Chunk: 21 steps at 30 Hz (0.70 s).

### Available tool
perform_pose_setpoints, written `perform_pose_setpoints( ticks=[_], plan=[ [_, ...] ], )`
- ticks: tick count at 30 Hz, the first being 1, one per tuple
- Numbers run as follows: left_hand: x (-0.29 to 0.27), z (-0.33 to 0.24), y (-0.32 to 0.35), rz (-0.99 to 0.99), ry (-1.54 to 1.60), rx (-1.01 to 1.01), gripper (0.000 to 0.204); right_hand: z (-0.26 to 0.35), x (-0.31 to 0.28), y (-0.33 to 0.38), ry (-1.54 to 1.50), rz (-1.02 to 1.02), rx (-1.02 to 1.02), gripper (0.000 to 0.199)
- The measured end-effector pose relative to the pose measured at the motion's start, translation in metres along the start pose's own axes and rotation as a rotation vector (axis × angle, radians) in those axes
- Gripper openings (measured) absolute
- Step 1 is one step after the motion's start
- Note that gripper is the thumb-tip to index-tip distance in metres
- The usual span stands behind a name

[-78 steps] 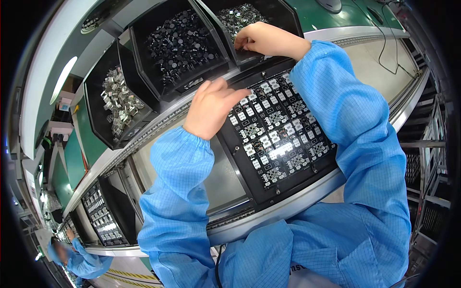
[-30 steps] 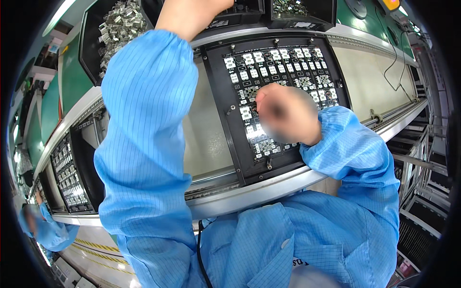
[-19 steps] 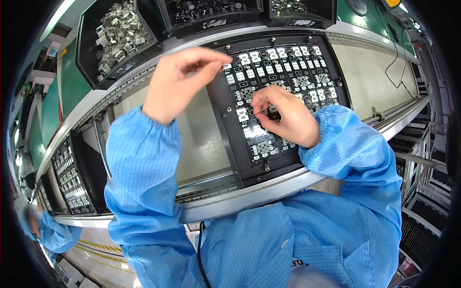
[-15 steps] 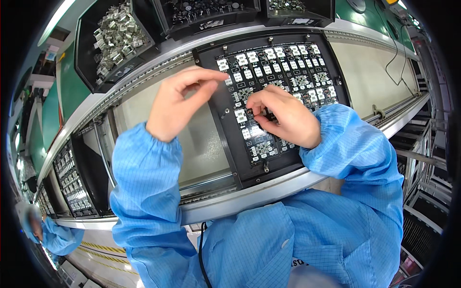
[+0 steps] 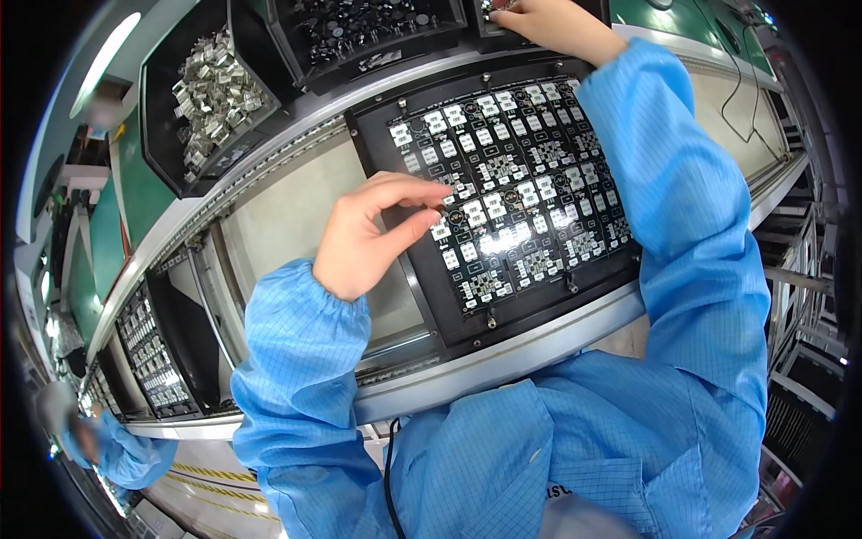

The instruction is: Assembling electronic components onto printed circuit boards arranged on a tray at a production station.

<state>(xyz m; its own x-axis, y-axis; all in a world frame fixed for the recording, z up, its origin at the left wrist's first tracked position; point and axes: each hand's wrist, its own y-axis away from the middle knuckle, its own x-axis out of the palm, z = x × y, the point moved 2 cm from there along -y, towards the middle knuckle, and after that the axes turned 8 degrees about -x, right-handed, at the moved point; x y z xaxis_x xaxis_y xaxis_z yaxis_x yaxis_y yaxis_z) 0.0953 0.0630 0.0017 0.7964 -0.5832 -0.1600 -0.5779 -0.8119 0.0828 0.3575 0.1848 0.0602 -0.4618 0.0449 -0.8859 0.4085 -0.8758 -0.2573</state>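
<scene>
My left hand (image 5: pixel 368 229) hovers at the left edge of the populated circuit board panel (image 5: pixel 532 235). Its thumb and forefinger curve toward each other in a pinch beside a white connector; what lies between the tips is too small to make out. My right hand (image 5: pixel 561 27) reaches over the far side to the right-hand black parts bin (image 5: pixel 588 11), fingers bent down at small metallic parts, the tips partly cut off by the picture's upper edge. A black carrier frame (image 5: pixel 409 260) surrounds the panel, which bears rows of white connectors and small black components.
Left of centre stands a bin of silvery metal parts (image 5: pixel 220 90); beside it is a bin of dark round parts (image 5: pixel 359 31). A metal conveyor rail (image 5: pixel 503 364) runs along the near side. Further left are another loaded carrier (image 5: pixel 157 350) and a person in blue (image 5: pixel 135 454).
My right hand has left the panel and gone up and away to the far right-hand bin. My left hand has come nearer and right, from the panel's upper left to its middle left edge.
</scene>
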Motion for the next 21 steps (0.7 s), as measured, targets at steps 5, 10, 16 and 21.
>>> perform_pose_setpoints(
  ticks=[5, 10, 16, 21],
  plan=[
    [0.005, -0.002, -0.004, -0.01, -0.277, 0.194, 0.024, -0.007, 0.001, -0.014, -0.015, 0.144, -0.287, 0.026],
    [0.009, 0.006, -0.006, -0.042, -0.48, 0.277, 0.025, -0.001, 0.005, -0.021, 0.225, 0.117, -0.133, 0.019],
    [0.01, 0.005, -0.006, -0.084, -0.684, 0.389, 0.025, 0.005, 0.0, -0.015, 0.174, 0.022, -0.14, 0.015],
    [0.01, -0.001, -0.001, -0.117, -0.809, 0.47, 0.026, 0.008, 0.001, -0.016, 0.086, -0.016, -0.143, 0.014]
  ],
)
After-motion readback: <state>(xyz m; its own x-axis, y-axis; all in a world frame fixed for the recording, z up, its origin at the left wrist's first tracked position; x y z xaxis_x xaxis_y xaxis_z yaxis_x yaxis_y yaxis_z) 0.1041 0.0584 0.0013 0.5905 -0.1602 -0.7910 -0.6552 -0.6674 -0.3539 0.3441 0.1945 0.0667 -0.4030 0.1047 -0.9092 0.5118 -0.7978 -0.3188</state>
